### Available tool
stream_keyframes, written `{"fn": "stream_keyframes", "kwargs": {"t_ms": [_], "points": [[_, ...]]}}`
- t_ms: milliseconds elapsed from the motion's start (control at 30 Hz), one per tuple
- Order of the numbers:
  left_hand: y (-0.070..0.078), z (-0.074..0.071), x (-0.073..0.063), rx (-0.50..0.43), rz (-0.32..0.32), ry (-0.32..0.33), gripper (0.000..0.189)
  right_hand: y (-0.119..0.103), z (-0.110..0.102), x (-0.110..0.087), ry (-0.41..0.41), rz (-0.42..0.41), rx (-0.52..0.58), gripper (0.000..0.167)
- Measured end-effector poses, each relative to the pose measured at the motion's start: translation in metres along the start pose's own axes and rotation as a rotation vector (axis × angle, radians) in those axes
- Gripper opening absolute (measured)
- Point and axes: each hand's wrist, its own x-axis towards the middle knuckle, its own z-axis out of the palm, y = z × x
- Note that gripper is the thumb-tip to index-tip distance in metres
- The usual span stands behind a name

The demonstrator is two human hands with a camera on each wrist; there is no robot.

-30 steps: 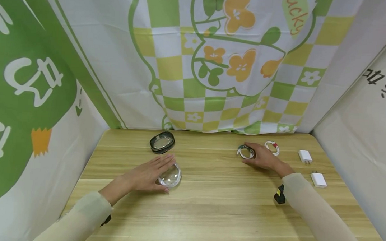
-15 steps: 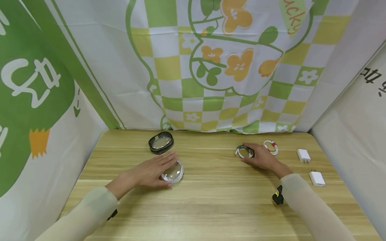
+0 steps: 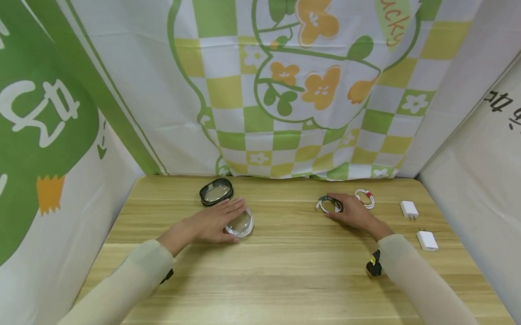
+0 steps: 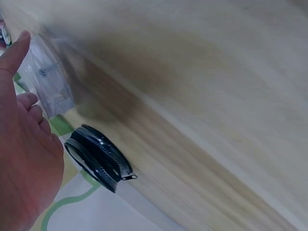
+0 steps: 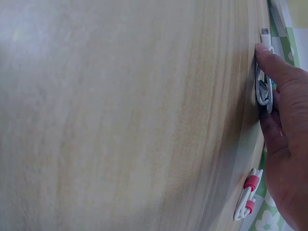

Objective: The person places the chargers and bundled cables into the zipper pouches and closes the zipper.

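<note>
My left hand [image 3: 214,221] holds a round clear pouch with white edging [image 3: 242,225], thumb along its near side and fingers over its far side. In the left wrist view, the pouch's see-through side [image 4: 52,84] shows beside the thumb. Just behind my left hand stands a clear zip pouch with black edging [image 3: 216,191], its zipper pull visible in the left wrist view. My right hand [image 3: 355,212] pinches a coiled white charging cable with a dark green tie [image 3: 324,205] at the tabletop. Fingers hide part of its coil. A second coiled white cable with a red tie [image 3: 371,202] lies behind that hand.
Two white plug adapters [image 3: 409,209] lie at the right side of the wooden table [image 3: 281,280]. Printed cloth [image 3: 284,110] hangs along the back edge, with more hangings at both sides.
My left hand has slid the white-edged pouch right and away from me, closer to the black-edged one. My right hand stays at the green-tied cable; the whole view has shifted slightly.
</note>
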Motion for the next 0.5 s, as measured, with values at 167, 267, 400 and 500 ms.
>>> {"fn": "stream_keyframes", "kwargs": {"t_ms": [167,267,400,500], "points": [[-0.002,-0.004,0.012,-0.019,0.000,-0.018,0.096,-0.001,0.001,0.000,0.004,0.002,-0.002,0.064],[-0.003,-0.005,0.019,-0.038,0.002,-0.033,0.095,-0.002,0.001,0.000,0.009,0.002,0.005,0.064],[-0.005,-0.005,0.029,-0.057,-0.008,-0.056,0.095,-0.002,0.002,0.000,0.025,-0.013,-0.001,0.064],[-0.007,-0.006,0.036,-0.061,-0.019,-0.065,0.094,-0.002,0.003,0.001,0.029,-0.012,-0.003,0.063]]}}
